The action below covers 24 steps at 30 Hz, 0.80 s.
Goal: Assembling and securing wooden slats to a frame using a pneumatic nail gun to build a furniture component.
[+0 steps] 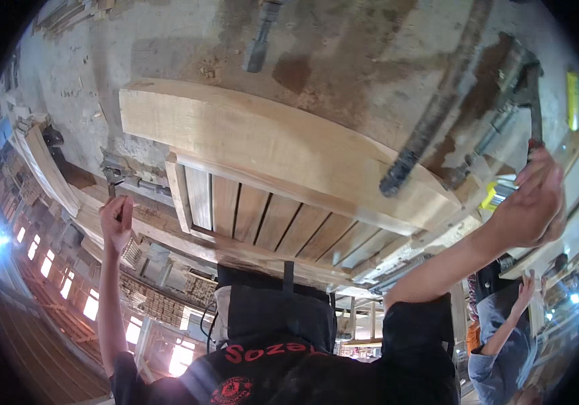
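My left hand (116, 219) is closed in a fist around a short metal handle at the left clamp screw (112, 172). At the far right my right hand (536, 202), slightly blurred, grips a dark metal handle (536, 121). Its upper end lies close to another clamp screw (495, 131); whether they are joined I cannot tell. Between my hands lies a wooden panel of slats (259, 216) in a pale frame. Against its far side sits a thick, curved, pale wooden rail (262, 131).
A dark ribbed metal bar (431, 115) crosses above the rail's right part. Another threaded metal piece (259, 44) lies beyond on the stained grey worktop (188, 40). A yellow object (573, 101) is at the far right. Another person (505, 337) stands at the lower right. Stacked wood (141, 290) is at the left.
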Motion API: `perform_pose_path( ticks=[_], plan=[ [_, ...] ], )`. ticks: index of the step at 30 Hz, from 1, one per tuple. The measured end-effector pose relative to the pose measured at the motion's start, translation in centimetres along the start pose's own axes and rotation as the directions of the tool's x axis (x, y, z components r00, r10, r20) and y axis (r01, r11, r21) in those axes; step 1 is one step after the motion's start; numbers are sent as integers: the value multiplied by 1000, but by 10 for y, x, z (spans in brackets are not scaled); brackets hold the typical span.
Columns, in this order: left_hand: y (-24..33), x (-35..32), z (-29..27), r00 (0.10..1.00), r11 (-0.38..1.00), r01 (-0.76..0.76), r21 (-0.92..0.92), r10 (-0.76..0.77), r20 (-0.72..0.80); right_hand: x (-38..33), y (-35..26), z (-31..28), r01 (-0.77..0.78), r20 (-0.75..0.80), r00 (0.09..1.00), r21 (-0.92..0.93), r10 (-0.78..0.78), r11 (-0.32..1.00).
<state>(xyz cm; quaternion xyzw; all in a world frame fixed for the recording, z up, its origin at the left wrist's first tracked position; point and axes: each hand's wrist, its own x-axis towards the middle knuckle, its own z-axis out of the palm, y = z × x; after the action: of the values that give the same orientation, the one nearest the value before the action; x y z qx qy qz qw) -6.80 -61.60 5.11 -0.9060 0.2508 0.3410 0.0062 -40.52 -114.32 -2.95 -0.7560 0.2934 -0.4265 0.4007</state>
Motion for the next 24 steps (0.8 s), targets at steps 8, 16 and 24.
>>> perform_pose_path(
  ticks=[8,16,24],
  plan=[
    [10,6,5,999,995,10,-102,-6,40,-38,18,7,-238,-272,938,-58,214,970],
    [-19,5,17,992,954,-123,-274,110,-63,-22,14,17,149,-8,988,-205,-153,967],
    [-5,-3,13,977,900,-98,-425,5,-215,28,-68,37,-399,228,745,-601,627,692]
  ],
)
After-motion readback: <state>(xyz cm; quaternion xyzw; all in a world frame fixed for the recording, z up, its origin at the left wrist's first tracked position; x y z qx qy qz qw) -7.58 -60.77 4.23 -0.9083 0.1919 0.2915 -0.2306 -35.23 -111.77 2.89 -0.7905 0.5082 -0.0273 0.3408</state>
